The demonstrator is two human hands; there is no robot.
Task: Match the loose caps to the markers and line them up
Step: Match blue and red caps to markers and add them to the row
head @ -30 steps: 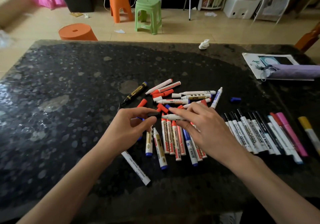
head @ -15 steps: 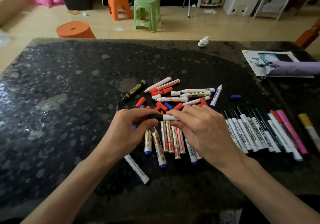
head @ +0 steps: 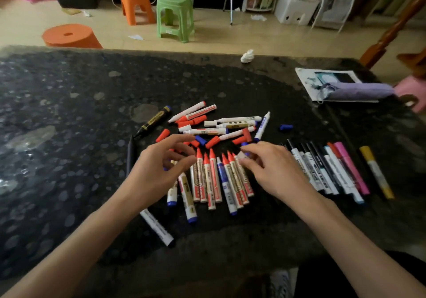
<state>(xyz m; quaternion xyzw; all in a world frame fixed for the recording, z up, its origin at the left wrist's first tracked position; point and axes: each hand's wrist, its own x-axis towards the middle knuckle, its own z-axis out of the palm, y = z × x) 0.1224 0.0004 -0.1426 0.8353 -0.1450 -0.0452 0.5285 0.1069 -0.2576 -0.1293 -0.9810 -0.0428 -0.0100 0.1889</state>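
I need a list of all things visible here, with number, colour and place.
table: one, dark speckled, under everything
capped markers: several, mostly red caps, near middle row
thin markers: many, mostly black caps, right row
loose markers: several, white, heap behind the rows
loose caps: several, red and blue, in the heap
yellow marker: one, far right
pouch: one, purple, on paper, far right
stools: three, green and orange, on the floor
left hand: fingers loosely curved, above row's left end
right hand: fingers at row's right end

Dim, soft daylight from beyond; blurred, bowed edges.
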